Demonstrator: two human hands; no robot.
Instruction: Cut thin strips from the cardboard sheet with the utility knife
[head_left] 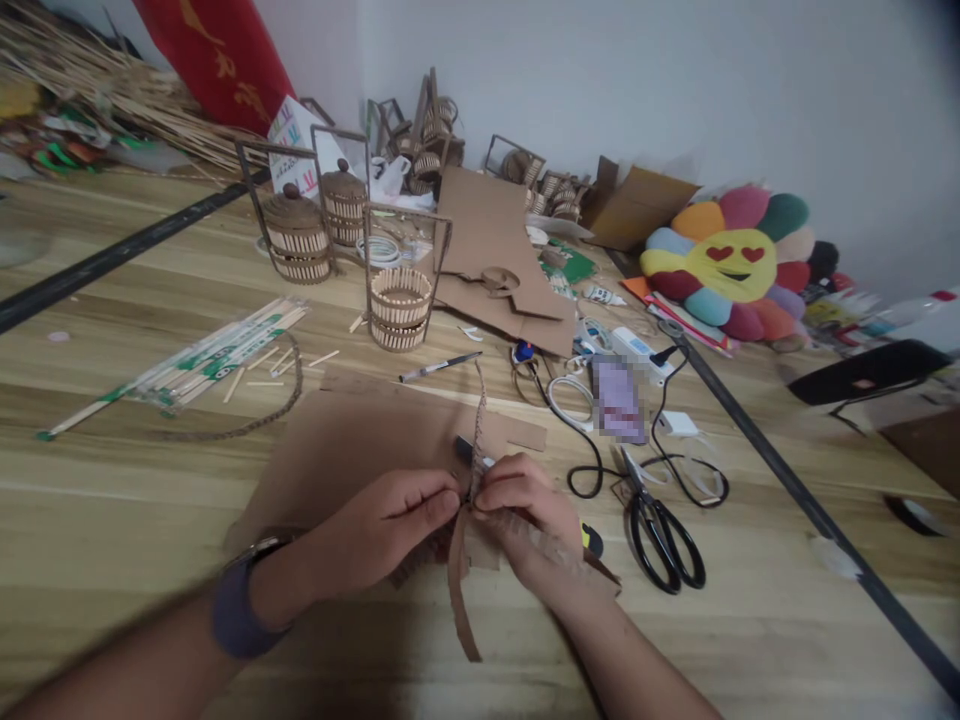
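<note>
Both hands meet over a cardboard sheet (300, 470) on the wooden table. My left hand (375, 525) pinches a narrow brown cardboard strip (460, 590) from the left. From the other side, my right hand (529, 510) grips the same strip with thumb and fingers close to the left fingertips. One end of the strip rises behind the fingers and shows a ridged edge; the flat lower end hangs toward me. Partly under the right hand lies a utility knife (592, 540), its yellow and black end showing. Cardboard scraps beneath the hands are partly hidden.
Black-handled scissors (664, 535) lie to the right, near cables and a power strip (641, 352). Bagged wooden sticks (217, 355) and a curved cardboard strip (289, 400) are at left. Small stick baskets (400, 308) stand farther back, by a pen (441, 367) and large cardboard (480, 230).
</note>
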